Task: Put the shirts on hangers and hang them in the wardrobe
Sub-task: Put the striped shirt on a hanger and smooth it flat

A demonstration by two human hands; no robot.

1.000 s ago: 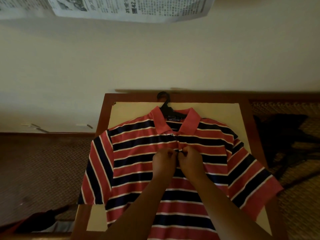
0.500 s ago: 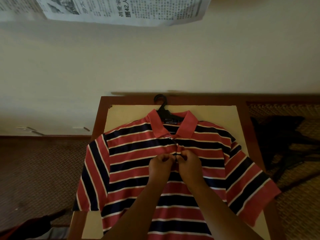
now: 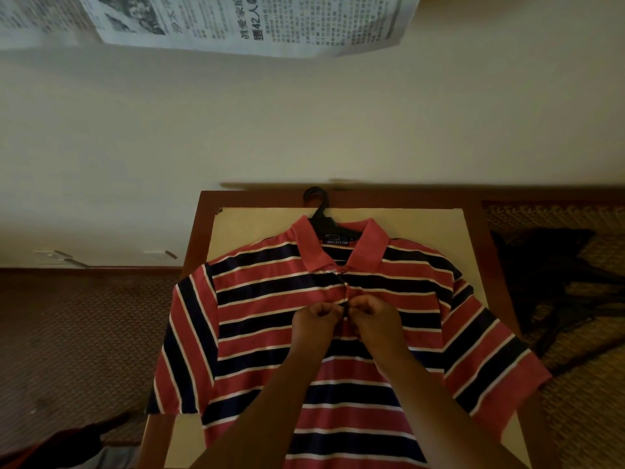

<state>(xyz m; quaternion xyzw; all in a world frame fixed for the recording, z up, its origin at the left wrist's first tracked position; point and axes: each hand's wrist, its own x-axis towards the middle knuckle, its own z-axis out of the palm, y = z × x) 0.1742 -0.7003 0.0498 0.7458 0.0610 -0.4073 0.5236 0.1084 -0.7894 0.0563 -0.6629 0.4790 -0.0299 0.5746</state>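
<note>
A red polo shirt point(image 3: 270, 333) with navy and white stripes lies flat on a table, collar at the far end. A black plastic hanger point(image 3: 320, 211) sits inside it, its hook sticking out past the collar. My left hand point(image 3: 316, 319) and my right hand point(image 3: 370, 314) meet at the button placket below the collar. Each pinches one edge of the placket with curled fingers. The shirt's hem is cut off by the bottom of the view.
The table point(image 3: 439, 225) has a pale top in a dark wooden frame and stands against a cream wall. A dark garment point(image 3: 548, 282) lies on woven matting to the right. A newspaper sheet point(image 3: 257, 22) hangs on the wall above. Patterned matting lies left.
Both hands stay pinched at the placket, a little lower on the shirt than a second ago. The camera has shifted slightly; the shirt and hanger have not moved.
</note>
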